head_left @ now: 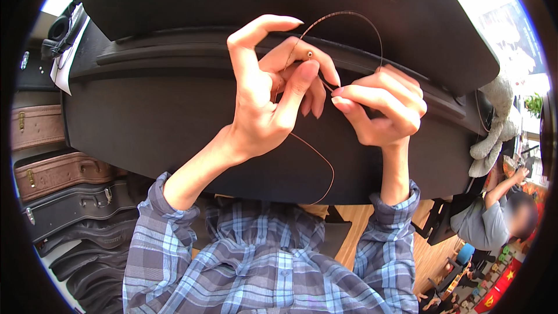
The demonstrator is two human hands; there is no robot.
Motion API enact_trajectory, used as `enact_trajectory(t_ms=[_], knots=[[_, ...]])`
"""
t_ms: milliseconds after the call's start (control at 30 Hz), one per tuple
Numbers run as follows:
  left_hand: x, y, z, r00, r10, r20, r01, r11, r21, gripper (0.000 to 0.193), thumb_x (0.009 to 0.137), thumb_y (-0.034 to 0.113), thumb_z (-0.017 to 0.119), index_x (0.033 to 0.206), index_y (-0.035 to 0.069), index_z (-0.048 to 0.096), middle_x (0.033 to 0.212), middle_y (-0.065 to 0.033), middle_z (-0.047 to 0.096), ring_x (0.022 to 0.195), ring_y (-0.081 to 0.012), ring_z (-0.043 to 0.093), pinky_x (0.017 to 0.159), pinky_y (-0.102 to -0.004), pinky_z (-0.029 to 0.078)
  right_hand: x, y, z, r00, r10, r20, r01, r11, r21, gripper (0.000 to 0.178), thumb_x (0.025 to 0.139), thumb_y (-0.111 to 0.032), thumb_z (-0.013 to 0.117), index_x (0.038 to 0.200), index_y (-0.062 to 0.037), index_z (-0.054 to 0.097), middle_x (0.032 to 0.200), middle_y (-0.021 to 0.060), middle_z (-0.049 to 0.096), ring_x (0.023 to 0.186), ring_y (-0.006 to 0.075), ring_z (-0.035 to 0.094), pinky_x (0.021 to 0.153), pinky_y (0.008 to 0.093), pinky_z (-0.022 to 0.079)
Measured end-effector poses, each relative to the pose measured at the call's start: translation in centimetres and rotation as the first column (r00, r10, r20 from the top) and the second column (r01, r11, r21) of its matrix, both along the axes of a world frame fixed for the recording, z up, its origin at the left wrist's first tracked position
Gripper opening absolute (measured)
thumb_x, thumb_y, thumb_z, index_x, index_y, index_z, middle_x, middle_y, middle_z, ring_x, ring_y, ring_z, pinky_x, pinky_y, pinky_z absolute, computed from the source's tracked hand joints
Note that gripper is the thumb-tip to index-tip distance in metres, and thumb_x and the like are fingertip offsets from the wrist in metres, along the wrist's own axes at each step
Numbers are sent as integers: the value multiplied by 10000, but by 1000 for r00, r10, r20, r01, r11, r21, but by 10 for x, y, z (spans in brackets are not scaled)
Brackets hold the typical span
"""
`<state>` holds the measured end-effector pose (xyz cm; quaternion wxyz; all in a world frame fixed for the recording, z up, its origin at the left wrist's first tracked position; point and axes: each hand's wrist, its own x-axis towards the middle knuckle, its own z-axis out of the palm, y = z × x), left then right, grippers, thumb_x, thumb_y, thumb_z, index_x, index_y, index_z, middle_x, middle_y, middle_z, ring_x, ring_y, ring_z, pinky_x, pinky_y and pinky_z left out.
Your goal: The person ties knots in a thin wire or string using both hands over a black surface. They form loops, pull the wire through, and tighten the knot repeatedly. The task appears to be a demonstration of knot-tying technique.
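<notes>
A thin coppery guitar string (354,16) loops above my hands and trails down in a curve toward my lap. My left hand (268,96) pinches the string near its small ball end (310,54), index finger raised. My right hand (383,107) pinches the same string just to the right, thumb and forefinger tips close to the left fingers. Both hands hover over a closed black piano (163,110). My sleeves are blue-grey plaid.
Several guitar cases (58,171), brown and black, stack at the left. Headphones (61,29) lie on the piano's far left end. A plush toy (494,128) hangs at the right end. A seated person in grey (494,215) is at the lower right on a wooden floor.
</notes>
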<state>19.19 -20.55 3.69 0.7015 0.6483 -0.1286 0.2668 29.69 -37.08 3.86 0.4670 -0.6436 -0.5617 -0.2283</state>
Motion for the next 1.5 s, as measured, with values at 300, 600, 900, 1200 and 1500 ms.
enact_trajectory(t_ms=[300,600,900,1200,1500], knots=[[0,4,8,979,-102,-174,78,987,-137,189,1052,33,519,1224,14,444,868,-134,693,587,-118,621,533,-228,480,2,2,1,981,-161,105,139,971,194,298,927,-170,740,1137,-2,613,1120,128,628,783,132,578,624,225,473],[-3,1,11,952,-87,-292,81,996,-32,271,1047,9,516,1294,-7,407,840,-155,672,602,-151,611,566,-245,478,-1,1,0,974,-119,-193,135,988,71,29,911,-49,715,912,-34,740,750,63,713,590,124,643,517,243,490],[2,6,11,992,-71,-106,73,997,19,484,931,-95,654,1315,-5,373,1111,-212,664,988,-267,711,912,-372,592,-5,2,6,948,-263,-179,261,965,-31,72,808,-26,806,850,-71,769,594,-9,530,452,70,435,426,252,329],[4,3,3,984,180,0,-173,947,270,150,906,-65,683,1037,-15,736,971,-116,752,833,-187,759,717,-290,639,-6,6,8,924,-320,-208,321,947,-31,55,819,-40,819,846,-58,774,608,-12,556,451,49,429,418,231,316],[-2,11,14,951,-59,-302,106,984,142,157,875,-94,719,1027,-55,727,903,-151,740,701,-183,723,585,-262,575,-5,4,9,932,-307,-192,303,952,-48,60,827,-71,824,843,-59,767,626,2,606,462,67,490,434,232,363]])
